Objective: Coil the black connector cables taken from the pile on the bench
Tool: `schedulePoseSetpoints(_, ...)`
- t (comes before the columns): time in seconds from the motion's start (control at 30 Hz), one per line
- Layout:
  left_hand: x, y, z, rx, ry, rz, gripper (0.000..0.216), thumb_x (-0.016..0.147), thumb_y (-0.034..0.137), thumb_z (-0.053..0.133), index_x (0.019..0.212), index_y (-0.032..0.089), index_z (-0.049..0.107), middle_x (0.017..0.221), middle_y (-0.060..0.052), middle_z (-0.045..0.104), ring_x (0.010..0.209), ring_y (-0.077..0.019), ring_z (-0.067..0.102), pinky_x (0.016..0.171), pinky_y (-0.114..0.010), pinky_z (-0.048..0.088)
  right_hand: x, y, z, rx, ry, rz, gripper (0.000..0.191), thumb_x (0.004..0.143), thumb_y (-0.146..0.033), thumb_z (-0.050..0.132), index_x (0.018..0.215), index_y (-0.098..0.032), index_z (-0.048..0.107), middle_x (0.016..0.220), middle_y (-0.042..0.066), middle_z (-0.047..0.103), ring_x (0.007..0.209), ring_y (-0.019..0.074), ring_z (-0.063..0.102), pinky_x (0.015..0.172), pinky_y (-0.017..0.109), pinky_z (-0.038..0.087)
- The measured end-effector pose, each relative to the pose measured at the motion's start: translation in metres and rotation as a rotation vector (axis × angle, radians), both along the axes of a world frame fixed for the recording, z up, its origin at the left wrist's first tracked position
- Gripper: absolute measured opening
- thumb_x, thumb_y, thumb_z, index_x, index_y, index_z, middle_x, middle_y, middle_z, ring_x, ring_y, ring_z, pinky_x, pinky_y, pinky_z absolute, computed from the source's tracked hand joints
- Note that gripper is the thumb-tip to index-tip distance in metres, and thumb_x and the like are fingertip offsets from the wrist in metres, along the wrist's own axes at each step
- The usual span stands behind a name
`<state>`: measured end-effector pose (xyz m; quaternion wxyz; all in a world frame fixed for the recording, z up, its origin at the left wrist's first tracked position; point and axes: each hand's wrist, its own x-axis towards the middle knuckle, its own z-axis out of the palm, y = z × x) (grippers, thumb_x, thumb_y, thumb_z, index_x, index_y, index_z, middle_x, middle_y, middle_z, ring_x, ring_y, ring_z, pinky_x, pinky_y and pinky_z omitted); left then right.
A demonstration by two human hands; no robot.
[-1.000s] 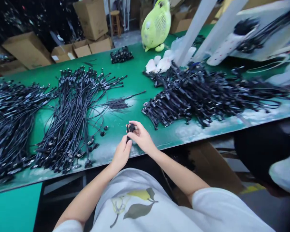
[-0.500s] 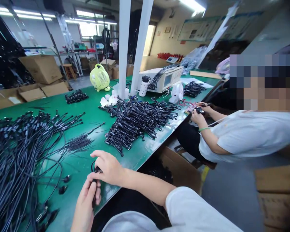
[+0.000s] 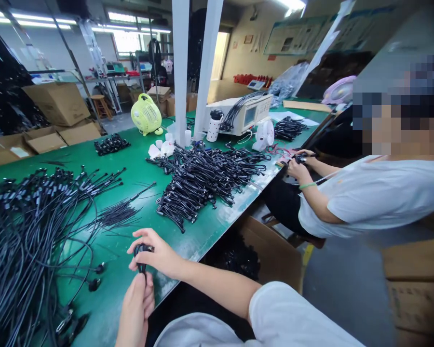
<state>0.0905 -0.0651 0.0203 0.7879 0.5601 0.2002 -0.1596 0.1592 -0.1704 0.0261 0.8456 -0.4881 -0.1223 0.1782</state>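
Black cable, looped into a small bundle [image 3: 141,254], is held just above the near edge of the green tabletop [image 3: 130,168]. Its lower end is clamped in the closed left hand [image 3: 136,308]; its upper part is pinched between the thumb and curled fingers of the right hand [image 3: 155,254]. Long black cables [image 3: 29,241] are spread to the left, with pale tags [image 3: 45,190] whose lettering cannot be read. Thin black strips [image 3: 117,215] are laid beside them, and looped cables [image 3: 202,178] are heaped farther right. Printing on the wall board [image 3: 300,37] is too small to be read.
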Motion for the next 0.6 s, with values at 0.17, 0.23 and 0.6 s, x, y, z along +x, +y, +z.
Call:
schedulePoseSetpoints(0.17, -0.004, -0.006, 0.001, 0.052, -0.011, -0.117, 0.057, 0.072, 0.069, 0.067, 0.09, 0.016, 0.061, 0.06, 0.004, 0.049, 0.05, -0.007, 0.044, 0.048, -0.02, 0.038, -0.019, -0.016, -0.002, -0.353, 0.071, 0.104, 0.052, 0.084, -0.065, 0.054, 0.098, -0.014, 0.056, 0.073, 0.004, 0.063, 0.057, 0.011, 0.058, 0.047, 0.02, 0.041)
schedulePoseSetpoints(0.23, -0.01, -0.005, -0.004, 0.096, -0.076, -0.224, 0.063, 0.074, 0.072, 0.062, 0.103, 0.015, 0.066, 0.081, -0.005, 0.065, 0.072, -0.0154, 0.061, 0.068, -0.028, 0.05, -0.012, -0.044, 0.01, -0.643, 0.029, -0.069, 0.044, 0.093, -0.057, 0.041, 0.093, -0.014, 0.055, 0.061, 0.0, 0.056, 0.048, 0.0101, 0.05, 0.049, 0.024, 0.045)
schedulePoseSetpoints(0.6, -0.037, 0.036, -0.011, 0.26, -0.134, -0.283, 0.047, 0.08, 0.057, 0.064, 0.104, 0.017, 0.072, 0.093, -0.009, 0.071, 0.09, -0.021, 0.064, 0.085, -0.031, 0.048, 0.127, -0.289, 0.136, -1.799, -0.27, -0.834, 0.055, 0.102, -0.04, 0.028, 0.119, 0.007, 0.053, 0.117, 0.023, 0.056, 0.099, 0.015, 0.059, 0.088, 0.033, 0.045)
